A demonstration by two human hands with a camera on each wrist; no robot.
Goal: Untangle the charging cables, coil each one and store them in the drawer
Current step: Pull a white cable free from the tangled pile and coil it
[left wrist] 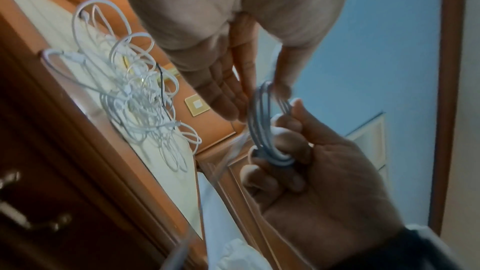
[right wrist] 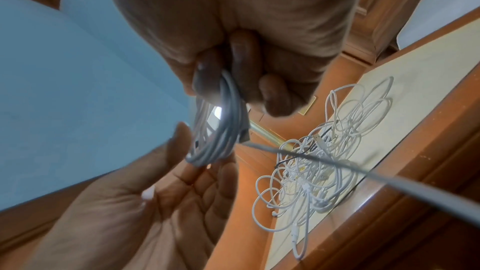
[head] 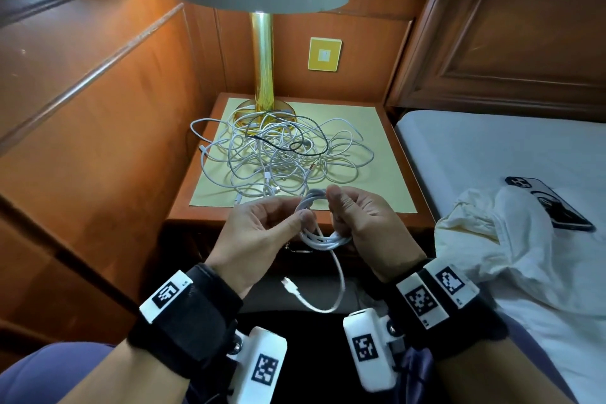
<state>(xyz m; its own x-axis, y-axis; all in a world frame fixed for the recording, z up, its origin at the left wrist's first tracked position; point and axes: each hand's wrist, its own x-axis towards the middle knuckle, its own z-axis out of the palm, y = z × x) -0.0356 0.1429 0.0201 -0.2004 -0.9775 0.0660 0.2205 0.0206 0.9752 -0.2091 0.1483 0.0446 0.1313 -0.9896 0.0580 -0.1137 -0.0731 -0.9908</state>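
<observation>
— Where does the job stand, starting closest in?

— One white cable is wound into a small coil, held in the air between both hands in front of the nightstand. The right hand has its fingers curled round one side of the loops; the left hand pinches the opposite side between thumb and fingers. A tail with its plug hangs loose below — so that coil looks nearly finished, not quite.

— And the rest?

— Just beyond the hands the tangle lies on the cream mat: many white loops and one thin dark cable, knotted together. I judge most of the work remains. The drawer front, seen in the left wrist view by its handle, looks shut, and nothing is stored yet.

— Room to move?

— The hands hover at the nightstand's near edge, free air below them. A wooden wall panel closes the left; the bed lies right, with a crumpled cloth and a phone on it. At the back the lamp stands touching the tangle — pulling loops could tug at its base.
</observation>
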